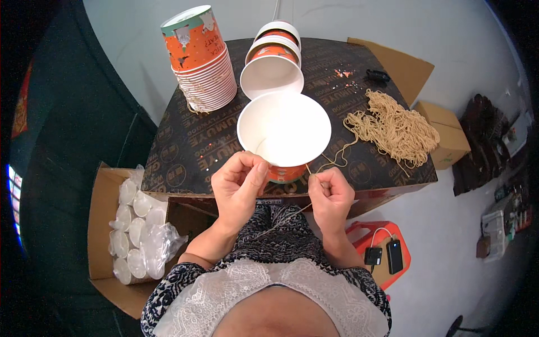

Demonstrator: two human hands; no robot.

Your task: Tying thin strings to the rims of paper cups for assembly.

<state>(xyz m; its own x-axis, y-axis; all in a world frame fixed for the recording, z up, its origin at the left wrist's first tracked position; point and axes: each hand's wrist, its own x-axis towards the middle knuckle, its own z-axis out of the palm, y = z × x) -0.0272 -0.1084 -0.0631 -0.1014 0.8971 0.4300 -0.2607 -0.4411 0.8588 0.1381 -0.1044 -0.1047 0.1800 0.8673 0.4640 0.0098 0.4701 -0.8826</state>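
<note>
A paper bucket [283, 128], white inside and orange outside, stands near the table's front edge with its mouth towards me. At its near left rim my left hand [240, 182] is closed, thumb pressed to forefinger; a thin strand shows inside the bucket just above these fingertips. How far the strand runs into the grip is hidden. My right hand [330, 196] pinches a beige cord [308, 168] beside the bucket's lower right side. From there cord trails right to a loose heap of cord [396, 132], and a strand hangs down over my lap.
A tall stack of orange buckets [205, 81] stands back left, and more buckets [272, 76] lie behind mine. Small coloured bits [343, 73] and a black object [378, 75] are back right. A carton [104, 224] of clear cups sits lower left, a red stool [401, 269] lower right.
</note>
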